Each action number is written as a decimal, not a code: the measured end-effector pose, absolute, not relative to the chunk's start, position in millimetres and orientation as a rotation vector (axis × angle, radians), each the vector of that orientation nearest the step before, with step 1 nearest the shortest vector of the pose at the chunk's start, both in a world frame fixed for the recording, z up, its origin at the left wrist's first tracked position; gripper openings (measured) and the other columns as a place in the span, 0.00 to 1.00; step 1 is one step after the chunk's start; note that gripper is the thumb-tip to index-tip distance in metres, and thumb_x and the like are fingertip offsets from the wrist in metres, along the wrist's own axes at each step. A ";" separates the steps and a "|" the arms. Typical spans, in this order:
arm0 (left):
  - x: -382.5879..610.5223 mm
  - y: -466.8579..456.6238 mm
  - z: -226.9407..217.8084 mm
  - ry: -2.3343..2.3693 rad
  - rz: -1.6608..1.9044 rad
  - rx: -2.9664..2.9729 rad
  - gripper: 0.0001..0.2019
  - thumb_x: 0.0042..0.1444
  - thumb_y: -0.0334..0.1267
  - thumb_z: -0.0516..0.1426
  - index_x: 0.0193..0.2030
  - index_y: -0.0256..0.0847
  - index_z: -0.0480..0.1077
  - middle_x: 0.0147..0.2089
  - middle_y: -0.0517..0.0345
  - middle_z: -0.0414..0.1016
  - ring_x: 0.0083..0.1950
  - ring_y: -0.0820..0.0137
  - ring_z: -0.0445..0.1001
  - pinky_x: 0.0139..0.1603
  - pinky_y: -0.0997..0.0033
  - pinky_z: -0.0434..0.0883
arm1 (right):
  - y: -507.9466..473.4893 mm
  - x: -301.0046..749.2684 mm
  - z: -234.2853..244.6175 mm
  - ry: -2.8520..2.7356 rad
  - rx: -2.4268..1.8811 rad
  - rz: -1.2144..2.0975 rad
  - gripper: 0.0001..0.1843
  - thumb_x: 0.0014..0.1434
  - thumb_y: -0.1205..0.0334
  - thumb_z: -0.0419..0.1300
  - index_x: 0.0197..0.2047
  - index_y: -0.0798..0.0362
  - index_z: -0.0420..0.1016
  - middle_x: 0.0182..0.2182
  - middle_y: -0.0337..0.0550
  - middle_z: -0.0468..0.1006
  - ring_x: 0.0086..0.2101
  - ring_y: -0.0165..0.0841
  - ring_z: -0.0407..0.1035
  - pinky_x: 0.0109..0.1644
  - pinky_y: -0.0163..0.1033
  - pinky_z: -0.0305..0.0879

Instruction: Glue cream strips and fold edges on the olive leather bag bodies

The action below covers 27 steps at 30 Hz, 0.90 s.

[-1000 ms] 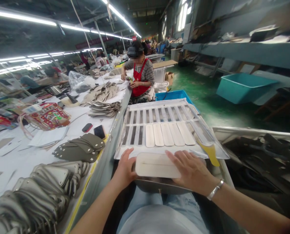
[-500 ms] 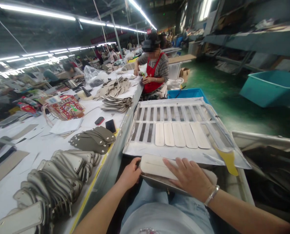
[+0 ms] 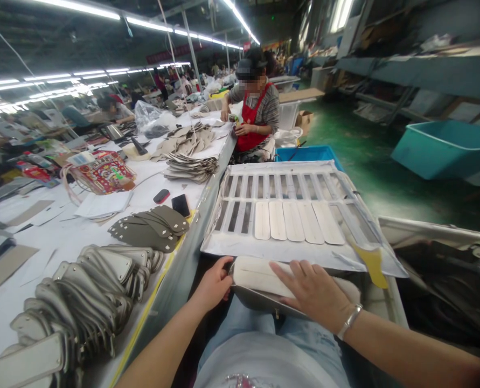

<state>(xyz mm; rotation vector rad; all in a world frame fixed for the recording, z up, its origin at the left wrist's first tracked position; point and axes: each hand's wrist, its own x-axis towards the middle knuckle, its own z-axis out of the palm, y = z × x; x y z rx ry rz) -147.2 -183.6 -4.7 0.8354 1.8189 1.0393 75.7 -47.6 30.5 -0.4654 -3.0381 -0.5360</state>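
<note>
Across my lap lies a grey bag-like piece (image 3: pixel 259 302) with a small metal fitting on its near side. An off-white oblong panel (image 3: pixel 254 274) with a dark lengthwise line covers its top. My left hand (image 3: pixel 212 283) is closed at the left end, thumb and fingers pinching the edge. Flat on the panel rests my right hand (image 3: pixel 318 293), fingers apart, hiding the panel's middle. Just beyond, a white slotted frame (image 3: pixel 223 245) bears several off-white oblong strips (image 3: pixel 294 222) in its near row. A yellow scraper-shaped piece (image 3: pixel 371 261) lies at its right corner.
On the left table (image 3: pixel 82 229) are a row of grey bag parts (image 3: pixel 78 296), fanned dark pieces (image 3: pixel 146 226) and a phone (image 3: pixel 180 205). A co-worker in a red apron (image 3: pixel 254 126) sits ahead. A bin with dark material (image 3: pixel 445 275) stands at right.
The view has shifted slightly, so the table and frame sit a little further left. Both hands keep nearly the same places on the grey piece, whose near side shows a little more.
</note>
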 end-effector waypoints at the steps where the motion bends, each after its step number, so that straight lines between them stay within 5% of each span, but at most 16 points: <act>1: -147.0 -184.4 -2.7 1.821 1.018 0.866 0.24 0.50 0.30 0.50 0.57 0.43 0.56 0.20 0.69 0.63 0.17 0.76 0.63 0.16 0.78 0.66 | -46.3 74.2 31.4 -3.037 -0.487 -0.542 0.38 0.54 0.42 0.53 0.63 0.49 0.52 0.36 0.49 0.66 0.33 0.40 0.57 0.33 0.44 0.52; 6: -146.7 -188.5 5.4 1.882 0.930 1.047 0.28 0.52 0.34 0.52 0.61 0.46 0.52 0.19 0.72 0.59 0.17 0.78 0.63 0.18 0.81 0.65 | -47.4 73.4 32.2 -3.012 -0.626 -0.560 0.39 0.53 0.41 0.54 0.63 0.50 0.51 0.37 0.50 0.66 0.34 0.42 0.58 0.34 0.45 0.53; 15: -149.0 -180.9 2.0 1.903 0.907 0.895 0.30 0.47 0.27 0.48 0.60 0.45 0.52 0.19 0.70 0.60 0.16 0.76 0.63 0.15 0.82 0.62 | -57.5 86.2 31.4 -2.940 -0.432 -0.343 0.43 0.52 0.36 0.50 0.64 0.54 0.50 0.45 0.54 0.67 0.39 0.43 0.60 0.41 0.48 0.56; 21: -149.8 -178.0 2.3 2.004 0.852 1.000 0.30 0.46 0.26 0.49 0.58 0.46 0.55 0.19 0.69 0.62 0.17 0.74 0.65 0.15 0.80 0.63 | -48.5 67.8 35.8 -2.982 -0.546 -0.248 0.24 0.63 0.54 0.46 0.59 0.56 0.57 0.36 0.48 0.70 0.33 0.35 0.65 0.35 0.40 0.58; 27: -148.7 -176.6 2.6 1.978 0.850 0.938 0.30 0.46 0.27 0.48 0.59 0.46 0.54 0.19 0.70 0.61 0.17 0.75 0.64 0.15 0.80 0.62 | -37.5 81.2 26.5 -3.037 -0.190 -0.404 0.23 0.62 0.61 0.49 0.60 0.48 0.54 0.35 0.44 0.70 0.29 0.32 0.65 0.27 0.36 0.55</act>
